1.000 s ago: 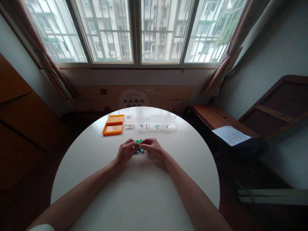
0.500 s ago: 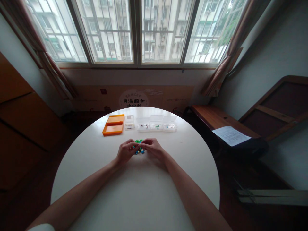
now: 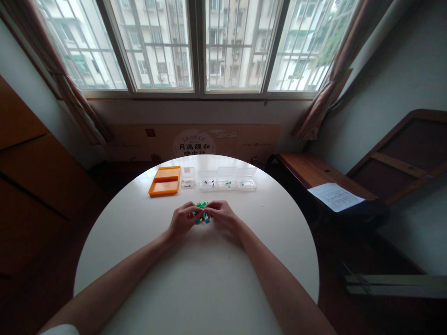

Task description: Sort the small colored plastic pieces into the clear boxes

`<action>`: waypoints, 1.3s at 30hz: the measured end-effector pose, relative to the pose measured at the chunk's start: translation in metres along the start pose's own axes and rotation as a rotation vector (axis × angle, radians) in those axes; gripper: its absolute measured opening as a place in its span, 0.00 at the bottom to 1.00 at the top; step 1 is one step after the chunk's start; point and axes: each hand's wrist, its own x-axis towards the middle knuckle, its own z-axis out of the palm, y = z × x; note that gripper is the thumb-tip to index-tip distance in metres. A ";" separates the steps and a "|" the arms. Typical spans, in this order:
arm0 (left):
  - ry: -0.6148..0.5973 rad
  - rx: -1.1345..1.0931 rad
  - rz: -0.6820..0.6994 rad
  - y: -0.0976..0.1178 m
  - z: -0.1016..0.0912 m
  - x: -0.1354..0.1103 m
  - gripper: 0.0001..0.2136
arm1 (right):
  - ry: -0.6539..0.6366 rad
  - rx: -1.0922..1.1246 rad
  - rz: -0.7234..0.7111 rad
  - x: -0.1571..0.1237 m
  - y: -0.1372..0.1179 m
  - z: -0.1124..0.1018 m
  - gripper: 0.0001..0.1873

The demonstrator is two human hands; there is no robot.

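Observation:
Over a small pile of green, blue and yellow toy bricks (image 3: 201, 204), my two hands meet at their fingertips. My left hand (image 3: 183, 217) is closed in a pinch at the pile's left side. From the right, my right hand (image 3: 221, 212) pinches at the same spot, thumb and forefinger together. Something tiny and yellowish seems to sit between the fingertips; its kind is too small to make out. The fingers hide part of the pile. Loose blue and yellow bricks show just below the fingertips.
The round white table (image 3: 195, 288) carries an orange two-part tray (image 3: 164, 178) at the back left. Beside it stand a small clear box (image 3: 187, 178) and a row of clear lidded boxes (image 3: 227, 179) with small pieces inside. A paper sheet (image 3: 335, 196) lies on a wooden bench (image 3: 314, 174) to the right.

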 end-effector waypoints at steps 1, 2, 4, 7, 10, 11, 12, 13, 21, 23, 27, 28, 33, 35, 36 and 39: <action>0.001 -0.003 0.003 0.000 0.000 0.000 0.07 | 0.000 0.000 0.002 0.000 0.000 0.000 0.18; 0.003 -0.007 0.007 0.000 0.000 0.000 0.07 | 0.002 0.001 0.005 0.000 0.001 0.000 0.18; 0.008 -0.015 0.011 -0.001 0.000 0.000 0.07 | 0.005 0.007 0.011 0.000 0.001 0.000 0.18; 0.006 -0.022 0.010 -0.001 0.000 0.000 0.07 | 0.005 0.012 0.009 0.000 0.001 0.000 0.17; 0.007 -0.030 0.017 -0.001 -0.001 -0.001 0.07 | 0.003 0.004 0.011 0.000 0.000 0.000 0.18; 0.012 -0.033 0.020 -0.001 -0.001 -0.001 0.08 | 0.003 0.001 0.013 0.000 -0.001 0.000 0.18; 0.015 -0.036 0.021 -0.001 -0.001 -0.001 0.08 | 0.001 -0.002 0.014 0.000 -0.001 0.000 0.18; 0.019 -0.038 0.020 -0.001 -0.001 0.000 0.08 | -0.001 -0.003 0.015 -0.001 -0.002 0.000 0.19; 0.001 -0.036 0.011 -0.001 -0.001 -0.001 0.08 | -0.007 0.002 0.019 -0.001 -0.003 0.001 0.18; 0.002 -0.039 0.013 -0.001 -0.001 -0.001 0.08 | -0.012 0.003 0.010 0.000 -0.001 0.000 0.18; 0.004 -0.031 0.018 -0.002 0.000 -0.001 0.09 | -0.014 0.015 0.003 0.000 0.001 -0.001 0.19; 0.003 -0.028 0.019 -0.002 0.000 -0.001 0.09 | -0.012 0.019 0.004 0.000 0.001 -0.001 0.19; 0.020 -0.017 0.022 -0.003 0.001 -0.001 0.08 | -0.016 0.020 0.018 -0.003 -0.003 0.000 0.17; 0.024 -0.013 0.019 -0.002 0.001 -0.001 0.08 | -0.017 0.022 0.021 -0.004 -0.005 0.001 0.17; 0.025 -0.013 0.017 -0.002 0.001 -0.001 0.08 | -0.016 0.022 0.022 -0.004 -0.006 0.001 0.17; 0.024 -0.016 0.013 -0.001 0.001 -0.001 0.09 | -0.004 0.023 0.022 -0.004 -0.008 0.002 0.18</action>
